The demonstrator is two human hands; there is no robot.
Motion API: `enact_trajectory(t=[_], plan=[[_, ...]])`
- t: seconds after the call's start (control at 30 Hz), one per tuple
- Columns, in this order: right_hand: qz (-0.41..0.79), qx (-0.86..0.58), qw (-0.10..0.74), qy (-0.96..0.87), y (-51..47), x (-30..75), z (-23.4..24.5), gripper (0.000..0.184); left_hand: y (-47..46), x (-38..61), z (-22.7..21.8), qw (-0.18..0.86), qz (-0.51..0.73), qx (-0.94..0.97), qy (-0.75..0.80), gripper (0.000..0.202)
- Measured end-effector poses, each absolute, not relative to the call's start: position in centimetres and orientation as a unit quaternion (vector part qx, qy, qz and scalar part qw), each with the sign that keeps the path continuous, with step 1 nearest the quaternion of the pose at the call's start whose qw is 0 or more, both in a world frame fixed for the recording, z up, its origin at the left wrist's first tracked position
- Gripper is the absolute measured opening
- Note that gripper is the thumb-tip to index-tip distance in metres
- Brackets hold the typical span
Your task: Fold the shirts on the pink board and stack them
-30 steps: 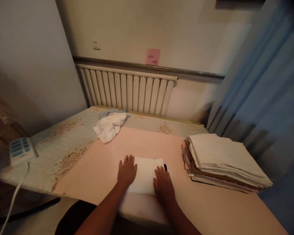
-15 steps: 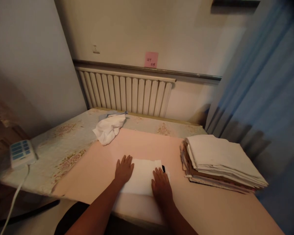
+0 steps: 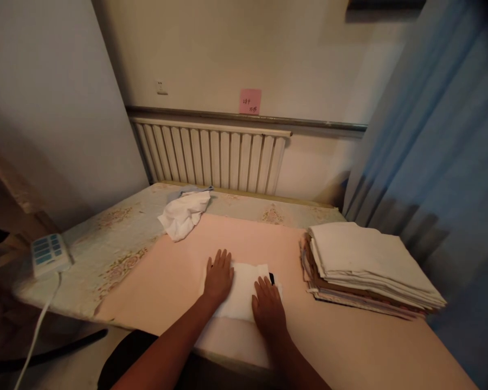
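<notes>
A white folded cloth (image 3: 242, 292) lies flat on the pink sheet near the table's front edge. My left hand (image 3: 219, 276) rests palm down on its left part, fingers stretched forward. On the right part my right hand (image 3: 269, 306) also lies flat with fingers extended. A small black piece (image 3: 272, 278) sticks out at the cloth's right edge, just beyond the right fingertips. Neither hand grips anything. The palms hide parts of both side edges.
To the right stands a stack of folded fabric (image 3: 366, 260) beside a blue curtain (image 3: 427, 162). A crumpled white cloth (image 3: 183, 214) lies at the back left. A white power strip (image 3: 49, 254) with a cord sits at the left edge. A radiator (image 3: 215, 154) is behind the table.
My left hand has slid right and slightly forward, from the cloth's left edge onto the cloth. My right hand has stayed nearly in place. The view has shifted slightly.
</notes>
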State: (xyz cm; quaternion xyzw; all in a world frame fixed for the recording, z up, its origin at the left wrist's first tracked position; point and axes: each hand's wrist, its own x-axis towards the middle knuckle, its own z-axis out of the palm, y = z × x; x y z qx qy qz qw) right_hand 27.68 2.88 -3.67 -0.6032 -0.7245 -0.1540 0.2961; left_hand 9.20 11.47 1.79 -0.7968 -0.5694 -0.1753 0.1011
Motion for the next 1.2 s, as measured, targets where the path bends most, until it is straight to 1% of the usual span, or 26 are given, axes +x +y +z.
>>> enact_trajectory(t=[0.17, 0.3, 0.6, 0.83, 1.03, 1.2], plan=[[-0.156, -0.603, 0.294, -0.725, 2.9, 27.7, -3.6, 0.036, 8.7, 12.9, -0.5, 0.045, -0.170, -0.830, -0.529, 0.048], [-0.155, -0.602, 0.294, -0.726, 3.0, 27.8, -3.8, 0.035, 7.9, 13.4, -1.9, 0.032, -0.162, -0.836, -0.523, 0.045], [-0.155, -0.598, 0.300, -0.727, 3.2, 27.9, -4.3, 0.035, 7.9, 13.7, -1.0, 0.050, -0.188, -0.833, -0.518, 0.047], [-0.154, -0.604, 0.284, -0.728, 3.4, 28.1, -4.4, 0.035, 7.5, 13.9, -2.1, 0.047, -0.172, -0.846, -0.503, 0.046], [-0.153, -0.602, 0.284, -0.730, 3.4, 28.1, -4.4, 0.039, 9.1, 13.7, -2.6, 0.033, -0.178, -0.838, -0.515, 0.050], [-0.137, -0.609, 0.267, -0.734, 3.2, 28.1, -4.2, 0.040, 10.4, 13.4, -2.6, 0.026, -0.169, -0.838, -0.518, 0.052]])
